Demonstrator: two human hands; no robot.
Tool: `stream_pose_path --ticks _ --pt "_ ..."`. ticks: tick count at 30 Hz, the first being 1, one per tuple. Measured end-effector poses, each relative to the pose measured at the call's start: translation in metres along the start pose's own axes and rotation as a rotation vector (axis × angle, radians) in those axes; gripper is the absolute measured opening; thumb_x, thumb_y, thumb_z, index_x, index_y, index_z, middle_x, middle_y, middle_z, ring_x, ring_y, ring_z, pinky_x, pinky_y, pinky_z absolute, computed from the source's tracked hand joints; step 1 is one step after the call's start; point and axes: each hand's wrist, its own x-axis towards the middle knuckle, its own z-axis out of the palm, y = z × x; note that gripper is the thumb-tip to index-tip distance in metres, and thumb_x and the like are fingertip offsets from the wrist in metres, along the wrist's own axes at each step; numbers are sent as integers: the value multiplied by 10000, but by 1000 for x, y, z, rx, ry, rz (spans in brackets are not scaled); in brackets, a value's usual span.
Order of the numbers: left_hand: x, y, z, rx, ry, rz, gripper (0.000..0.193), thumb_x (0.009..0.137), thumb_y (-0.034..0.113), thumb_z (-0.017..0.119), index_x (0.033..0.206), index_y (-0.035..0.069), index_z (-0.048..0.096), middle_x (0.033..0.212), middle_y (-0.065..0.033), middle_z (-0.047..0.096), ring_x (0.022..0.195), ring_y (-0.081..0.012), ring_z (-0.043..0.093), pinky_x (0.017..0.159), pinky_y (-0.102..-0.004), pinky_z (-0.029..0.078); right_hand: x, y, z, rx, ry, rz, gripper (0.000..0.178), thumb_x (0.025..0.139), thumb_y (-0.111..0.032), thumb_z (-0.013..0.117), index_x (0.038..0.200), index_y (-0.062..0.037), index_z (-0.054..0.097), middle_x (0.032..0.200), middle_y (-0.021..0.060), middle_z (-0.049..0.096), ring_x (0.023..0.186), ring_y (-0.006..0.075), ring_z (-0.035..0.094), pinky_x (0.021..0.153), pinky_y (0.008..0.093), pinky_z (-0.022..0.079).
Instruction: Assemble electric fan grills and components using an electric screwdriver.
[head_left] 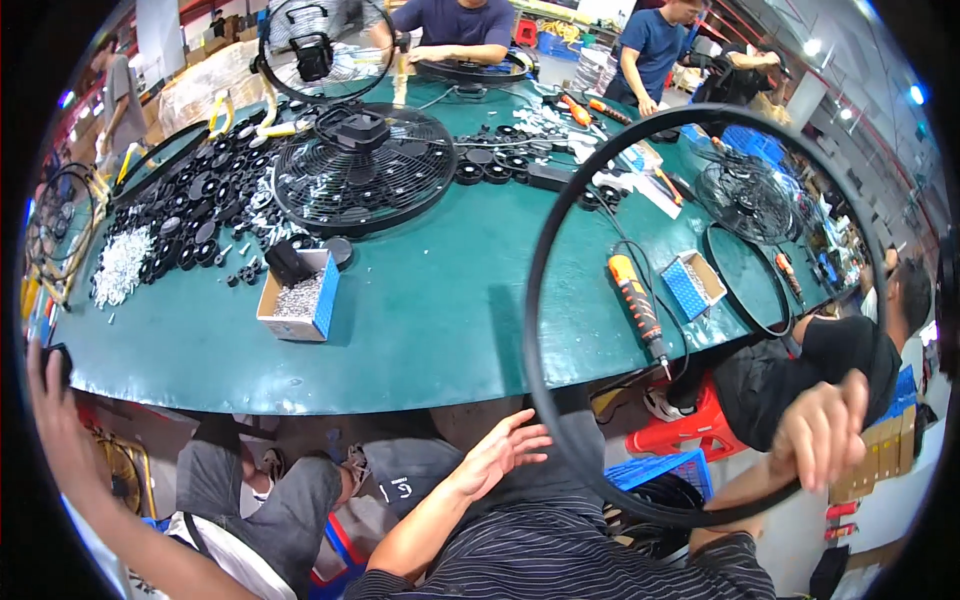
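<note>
A large black ring (537,310), like the outer rim of a fan guard, is held up in front of me, tilted upright and partly over the table edge. My right hand (822,430) is closed around its lower right side. My left hand (500,455) is open with fingers spread, just left of the ring's lower left edge and apparently apart from it. Through the ring show an orange and black electric screwdriver (636,305) on its cord and a small blue and white box (692,284) of small metal parts, both on the table.
The green table (430,330) carries a fan guard with motor (365,165), heaps of black round parts (205,190), white pieces (123,265) and an open box of screws (300,300). Co-workers sit close on both sides. A red stool (690,420) and blue crate (680,470) stand below.
</note>
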Motion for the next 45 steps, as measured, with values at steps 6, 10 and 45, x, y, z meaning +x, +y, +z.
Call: stream_pose_path --ticks 6,10,45 --pt "-66 43 9 -27 460 231 661 941 243 617 1481 46 291 1241 -223 585 1069 -349 642 910 -413 511 -40 66 -120 102 574 181 112 827 -38 500 854 -80 400 563 11 473 455 133 522 533 330 469" --pt "-99 49 7 123 488 354 567 944 128 598 1446 26 355 1057 -190 639 948 -315 673 884 -420 523 -106 86 -174 61 1014 513 81 837 -137 499 884 -77 473 570 9 466 482 148 503 524 352 479" --pt "-72 62 -5 424 892 329 427 916 214 640 1235 -31 498 853 -134 620 773 -240 647 766 -385 556 -189 146 -174 -250 724 846 699 920 -699 430 879 -12 553 764 156 596 736 261 590 754 402 494"
